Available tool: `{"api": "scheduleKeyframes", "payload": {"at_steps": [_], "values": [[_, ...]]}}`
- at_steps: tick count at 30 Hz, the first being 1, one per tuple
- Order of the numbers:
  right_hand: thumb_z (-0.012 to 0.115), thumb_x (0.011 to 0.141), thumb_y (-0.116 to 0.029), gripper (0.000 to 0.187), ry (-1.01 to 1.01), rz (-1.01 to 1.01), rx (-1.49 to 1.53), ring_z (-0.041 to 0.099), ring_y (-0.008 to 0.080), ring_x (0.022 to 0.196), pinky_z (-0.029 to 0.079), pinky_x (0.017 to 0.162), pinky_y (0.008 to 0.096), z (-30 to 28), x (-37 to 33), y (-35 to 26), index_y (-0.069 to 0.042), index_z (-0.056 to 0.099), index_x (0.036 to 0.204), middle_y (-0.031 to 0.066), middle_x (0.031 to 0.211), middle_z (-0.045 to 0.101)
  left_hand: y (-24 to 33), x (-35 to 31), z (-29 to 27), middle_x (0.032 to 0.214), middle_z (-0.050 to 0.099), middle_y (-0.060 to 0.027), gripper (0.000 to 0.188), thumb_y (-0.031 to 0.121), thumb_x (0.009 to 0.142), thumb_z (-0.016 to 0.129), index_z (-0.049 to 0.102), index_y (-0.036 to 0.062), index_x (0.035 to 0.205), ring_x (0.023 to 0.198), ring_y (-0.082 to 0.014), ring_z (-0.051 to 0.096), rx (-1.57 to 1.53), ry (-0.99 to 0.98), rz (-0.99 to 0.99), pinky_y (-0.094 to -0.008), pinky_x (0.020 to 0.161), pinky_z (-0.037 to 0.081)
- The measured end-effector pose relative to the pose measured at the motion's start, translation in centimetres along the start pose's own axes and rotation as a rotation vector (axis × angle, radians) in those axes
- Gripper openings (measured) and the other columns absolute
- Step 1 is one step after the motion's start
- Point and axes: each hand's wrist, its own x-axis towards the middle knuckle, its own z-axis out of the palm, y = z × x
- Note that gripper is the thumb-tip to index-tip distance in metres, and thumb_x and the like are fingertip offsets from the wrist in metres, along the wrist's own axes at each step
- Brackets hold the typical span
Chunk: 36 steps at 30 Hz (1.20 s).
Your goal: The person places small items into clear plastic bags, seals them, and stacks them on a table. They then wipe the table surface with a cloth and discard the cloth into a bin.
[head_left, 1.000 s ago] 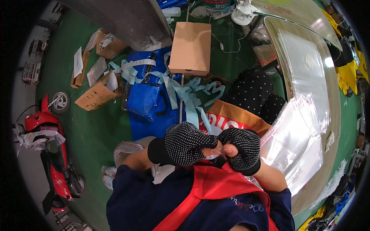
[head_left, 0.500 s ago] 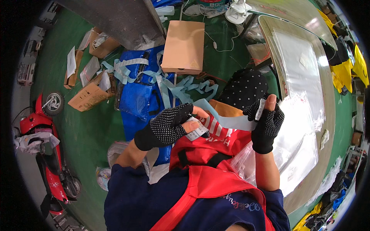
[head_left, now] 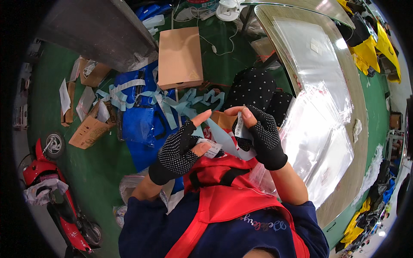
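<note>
Gap narrows

Above your red apron (head_left: 220,202), your left hand (head_left: 177,148) and right hand (head_left: 267,139) sit closer than before; the pale-blue ribbon (head_left: 223,138) between them now dips slackly. The left grips one white label (head_left: 212,150), the right another label (head_left: 239,125).

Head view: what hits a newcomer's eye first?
Probably the red apron at lower centre, with the gloved left hand and right hand just above it, each holding a small white label. After that, the shiny clear plastic bags on the table at right, and the red scooter at far left.
</note>
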Motion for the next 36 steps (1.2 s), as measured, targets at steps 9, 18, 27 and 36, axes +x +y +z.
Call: {"api": "scheduleKeyframes", "payload": {"at_steps": [9,18,27,36], "values": [[0.072,0.078,-0.031,0.039,-0.054,-0.017,-0.322,0.06,0.0136,0.073,0.048,0.067,0.0266,-0.7,-0.9,0.2,0.003,0.061,0.094,0.0113,0.08,0.064,0.2,1.1,0.5,0.11,0.061,-0.0145,0.053,0.021,0.085,0.061,0.042,0.0025,0.131,0.089,-0.0181,0.062,0.092,-0.141,0.023,-0.0287,0.076,0.048],[0.079,0.067,-0.015,0.028,-0.002,-0.508,-0.557,0.059,0.0174,0.071,0.048,0.065,0.0279,-1.3,-0.6,1.7,-0.005,0.066,0.09,0.0074,0.083,0.06,-0.1,1.1,0.2,0.08,0.065,-0.0183,0.035,0.031,0.086,0.058,0.064,-0.002,0.096,0.074,-0.0289,0.065,0.321,-0.23,0.014,-0.0343,0.066,0.049],[0.074,0.071,-0.023,0.026,-0.107,-0.563,-0.756,0.062,0.0214,0.073,0.05,0.061,0.0302,-1.1,-1.9,0.9,-0.012,0.069,0.094,0.0072,0.09,0.063,0.1,1.3,0.2,0.075,0.066,-0.0153,0.032,0.031,0.088,0.056,0.066,0.0025,0.098,0.068,-0.0247,0.065,0.219,-0.231,-0.043,-0.0306,0.063,0.05],[0.064,0.082,-0.016,0.018,0.003,-0.432,-0.553,0.059,0.0167,0.074,0.048,0.065,0.0299,-1.3,-1.4,3.7,-0.003,0.063,0.094,0.0083,0.082,0.061,-1.6,0.7,0.1,0.078,0.066,-0.0166,0.034,0.032,0.087,0.057,0.067,0.0015,0.094,0.066,-0.0276,0.064,0.583,-0.16,0.149,-0.035,0.061,0.05]]}}
